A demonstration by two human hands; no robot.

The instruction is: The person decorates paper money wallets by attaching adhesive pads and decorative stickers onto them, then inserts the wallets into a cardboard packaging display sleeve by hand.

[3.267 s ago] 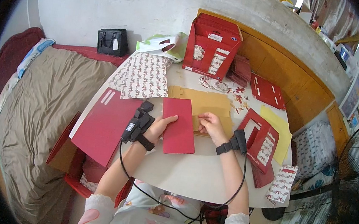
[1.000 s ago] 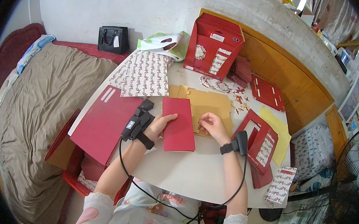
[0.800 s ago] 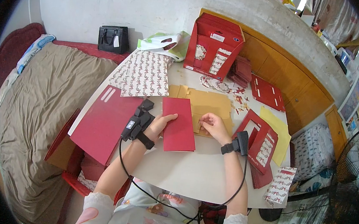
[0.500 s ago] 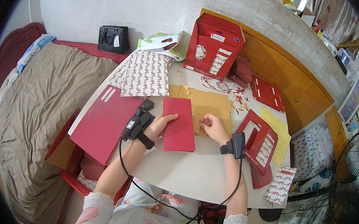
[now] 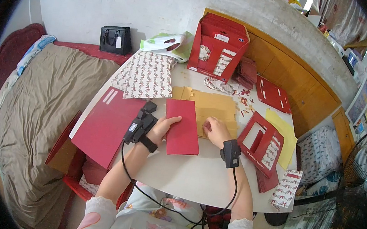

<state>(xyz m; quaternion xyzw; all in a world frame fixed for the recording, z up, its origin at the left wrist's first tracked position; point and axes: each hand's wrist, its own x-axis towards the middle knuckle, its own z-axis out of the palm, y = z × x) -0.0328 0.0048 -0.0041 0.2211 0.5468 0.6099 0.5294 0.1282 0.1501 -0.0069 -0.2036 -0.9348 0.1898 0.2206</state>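
Note:
My left hand grips a plain red folded card by its left edge, thumb on top and the fingers out of sight behind it. The card is held upright over the front part of the white table. To the right of the card, my right hand has its fingers curled in a pinch above a tan cardboard piece. Whatever those fingertips hold, if anything, is too small or hidden to make out. Both wrists wear black devices with cables.
At the back stand a red display box and patterned paper sheets. On the left lies a large red sheet. A red window package rests on yellow paper at right. Cut-out scraps lie behind the cardboard.
My right wrist has turned and shifted slightly left, its fingers still curled. My left hand and the red card have hardly moved.

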